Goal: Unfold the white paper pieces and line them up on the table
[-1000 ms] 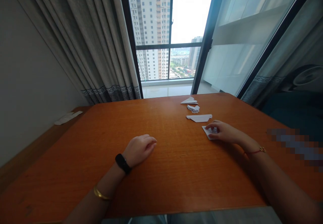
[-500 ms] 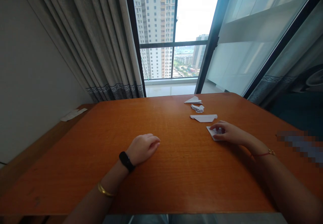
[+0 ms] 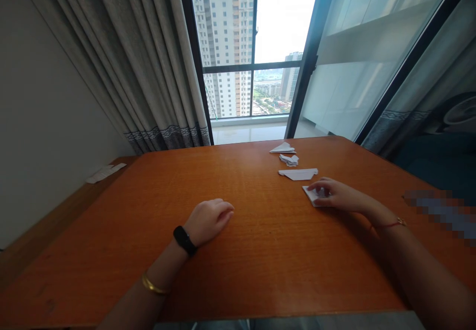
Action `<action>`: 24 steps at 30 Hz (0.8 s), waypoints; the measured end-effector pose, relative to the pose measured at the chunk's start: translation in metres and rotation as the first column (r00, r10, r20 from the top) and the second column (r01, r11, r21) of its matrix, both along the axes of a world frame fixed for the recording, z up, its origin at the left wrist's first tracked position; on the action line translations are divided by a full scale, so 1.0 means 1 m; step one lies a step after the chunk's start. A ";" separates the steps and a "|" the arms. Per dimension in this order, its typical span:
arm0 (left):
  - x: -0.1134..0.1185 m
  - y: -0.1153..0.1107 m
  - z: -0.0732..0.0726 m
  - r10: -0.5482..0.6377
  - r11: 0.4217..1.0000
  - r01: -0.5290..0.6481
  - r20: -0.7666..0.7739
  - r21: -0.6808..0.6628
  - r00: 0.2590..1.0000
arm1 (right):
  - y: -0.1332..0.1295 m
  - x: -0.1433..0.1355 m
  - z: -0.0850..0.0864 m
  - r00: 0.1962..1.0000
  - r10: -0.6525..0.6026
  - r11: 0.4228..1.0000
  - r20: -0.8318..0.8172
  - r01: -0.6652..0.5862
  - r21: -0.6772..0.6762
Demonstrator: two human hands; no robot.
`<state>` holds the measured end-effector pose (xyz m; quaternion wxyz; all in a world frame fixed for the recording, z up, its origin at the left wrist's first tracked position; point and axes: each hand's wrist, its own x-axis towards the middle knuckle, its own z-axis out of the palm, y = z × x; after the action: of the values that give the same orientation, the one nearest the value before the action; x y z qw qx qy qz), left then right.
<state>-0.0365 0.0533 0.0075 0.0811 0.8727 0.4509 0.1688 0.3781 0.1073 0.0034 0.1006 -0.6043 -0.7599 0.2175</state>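
My right hand [image 3: 330, 193] rests over a small flat piece of folded white paper [image 3: 310, 196], thumb and fingertips pressed on it. Beyond that hand lies a long folded paper with a slanted lower edge [image 3: 298, 174]. Farther back are a small stacked folded paper [image 3: 289, 160] and a pointed folded paper [image 3: 283, 148]. On the left, my left hand [image 3: 210, 219], with a black band on its wrist, sits on the wooden table with fingers curled closed and nothing seen in it.
The orange-brown table [image 3: 238, 265] fills the lower view. Some white papers [image 3: 106, 172] lie on a ledge at the far left. Behind the table are a grey curtain [image 3: 148, 62] and a glass door; a blurred patch [image 3: 442, 213] covers something at the right.
The whole view has shifted slightly. Both hands and the papers keep nearly the same places on the table.
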 end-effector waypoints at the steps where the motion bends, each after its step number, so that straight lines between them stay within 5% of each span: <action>1: 0.000 0.000 0.000 -0.001 1.000 0.001 0.001 -0.001 1.000 | -0.001 0.002 0.003 1.000 0.009 1.000 -0.004 -0.009 -0.001; 6: 0.002 -0.002 0.003 0.003 1.000 -0.003 0.004 0.003 1.000 | -0.004 0.013 0.012 0.995 0.102 0.995 -0.014 -0.102 0.013; 14: 0.001 -0.003 0.003 0.003 1.000 -0.003 -0.007 -0.004 1.000 | 0.003 0.011 -0.001 0.990 0.141 0.990 0.027 -0.141 0.013; 20: 0.001 -0.001 0.001 -0.001 1.000 0.001 -0.011 -0.008 1.000 | 0.000 0.008 0.007 0.991 0.132 0.990 -0.027 -0.130 0.059; 24: 0.000 0.000 0.001 -0.005 1.000 0.005 -0.009 -0.011 1.000 | 0.000 0.009 0.011 0.991 0.066 0.977 -0.120 -0.040 0.207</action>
<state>-0.0366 0.0529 0.0089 0.0846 0.8742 0.4499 0.1622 0.3873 0.1075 0.0145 0.2044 -0.5554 -0.7860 0.1786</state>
